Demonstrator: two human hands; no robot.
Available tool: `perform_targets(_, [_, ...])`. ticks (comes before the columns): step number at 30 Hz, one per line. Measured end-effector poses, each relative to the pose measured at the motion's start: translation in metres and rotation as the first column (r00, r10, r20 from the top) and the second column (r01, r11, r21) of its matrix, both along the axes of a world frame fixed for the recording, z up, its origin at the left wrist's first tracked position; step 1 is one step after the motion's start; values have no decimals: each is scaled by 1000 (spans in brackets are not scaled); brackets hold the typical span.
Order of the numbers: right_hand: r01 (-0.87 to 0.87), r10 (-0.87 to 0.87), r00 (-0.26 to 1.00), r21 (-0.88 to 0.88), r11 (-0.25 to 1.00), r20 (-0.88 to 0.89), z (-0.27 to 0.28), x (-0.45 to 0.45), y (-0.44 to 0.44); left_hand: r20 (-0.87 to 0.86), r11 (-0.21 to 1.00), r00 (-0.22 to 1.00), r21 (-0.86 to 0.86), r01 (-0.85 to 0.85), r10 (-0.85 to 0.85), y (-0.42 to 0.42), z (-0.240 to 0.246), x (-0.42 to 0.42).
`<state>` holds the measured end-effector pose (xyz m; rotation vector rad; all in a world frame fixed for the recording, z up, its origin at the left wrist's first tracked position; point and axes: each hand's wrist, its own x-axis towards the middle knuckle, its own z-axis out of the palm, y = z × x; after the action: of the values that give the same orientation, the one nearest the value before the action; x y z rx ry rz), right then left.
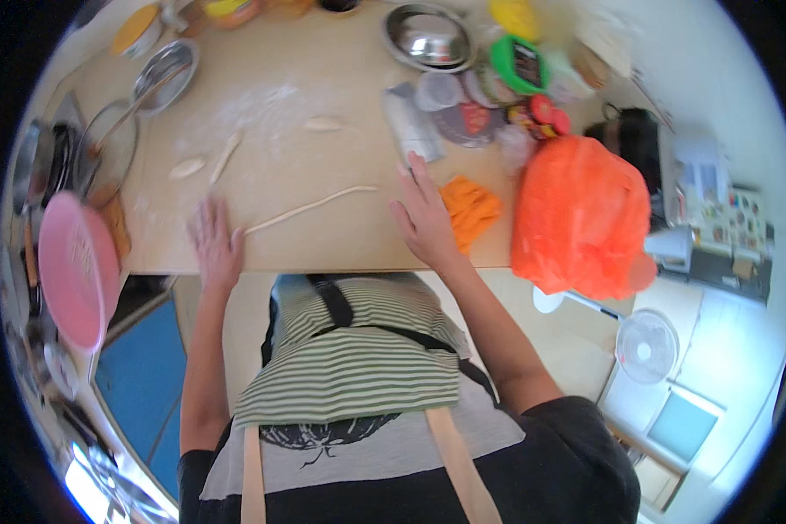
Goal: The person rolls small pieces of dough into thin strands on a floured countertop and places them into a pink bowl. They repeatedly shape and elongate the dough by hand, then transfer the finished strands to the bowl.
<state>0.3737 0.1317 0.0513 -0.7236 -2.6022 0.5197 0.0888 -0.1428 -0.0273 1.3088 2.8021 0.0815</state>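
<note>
A long, thin dough rope (311,205) lies slanted on the wooden tabletop (314,249). My left hand (216,242) is flat and slightly blurred by the rope's left end; whether the thumb touches the dough is unclear. Beyond the other end, my right hand (424,219) rests with fingers apart, holding nothing, next to a crumpled orange cloth (470,208). Just past my left fingertips is a short dough strip (225,157), with an oval dough piece (187,168) to its left. Another small dough piece (323,123) lies farther back, near scattered flour (272,98).
A large orange plastic bag (580,216) stands at right. A pink basin (75,268) and a glass lid (108,154) are at left. Metal bowls (167,75) (430,39) stand toward the back. A green-lidded container (517,65) sits among packages at back right.
</note>
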Motion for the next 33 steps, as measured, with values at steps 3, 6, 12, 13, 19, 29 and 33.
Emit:
perform_targets(3, [280,-258,954,140,950,-156,87,69,5,-46,974,998,225,40,-30,-2,2,4])
perform_targets(6, [751,-657,456,-137,646,-601,159,130,29,-43,961,999,275,29,-18,0,5,5])
perform_targets(12, [656,-584,731,-126,744,354,124,216,140,-25,971,1000,238,10,-4,2,9,0])
perform_targets(13, [630,-500,688,-92,771,527,103,224,159,-23,974,1000,228,6,-1,2,9,0])
perform_targets(19, [656,-269,446,-107,747,854,41,246,219,29,966,999,258,-23,16,-3,15,2])
perform_targets(29, [725,-601,615,-665,177,510,50,258,254,69,951,995,298,-87,70,-3,24,6])
perform_targets(33, [-165,-933,358,-982,-89,24,83,259,234,88,948,993,304,-99,75,-4,27,7])
